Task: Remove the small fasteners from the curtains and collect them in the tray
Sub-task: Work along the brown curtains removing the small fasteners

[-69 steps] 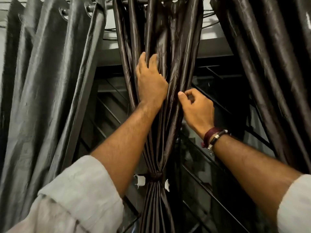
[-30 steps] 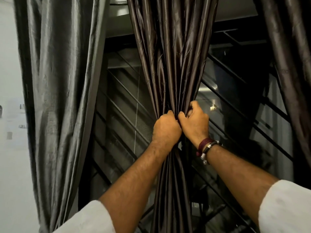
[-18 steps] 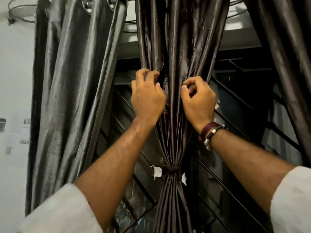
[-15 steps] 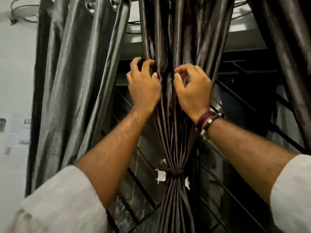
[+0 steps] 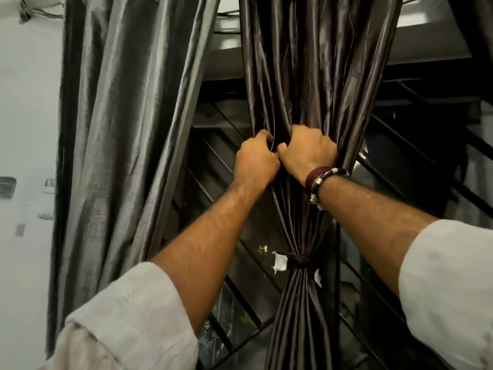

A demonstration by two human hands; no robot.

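Observation:
A dark brown satin curtain [image 5: 314, 76] hangs in the middle, gathered into a bundle by a brown tie [image 5: 298, 260] with white scraps at its sides. My left hand [image 5: 254, 162] and my right hand [image 5: 306, 152] sit side by side on the bundle above the tie, fingers curled into the folds and gripping the fabric. My right wrist wears a maroon band and a dark bangle. No small fastener shows between my fingers. The tray is out of view.
A grey satin curtain [image 5: 120, 129] hangs at the left beside a white wall [image 5: 24, 129]. Behind the curtains is a dark window with slanted metal bars [image 5: 226, 289]. Another dark curtain edge [image 5: 477, 22] hangs at the upper right.
Both hands slid down the brown curtain from near its top and closed together on the gathered folds, closer to the tie.

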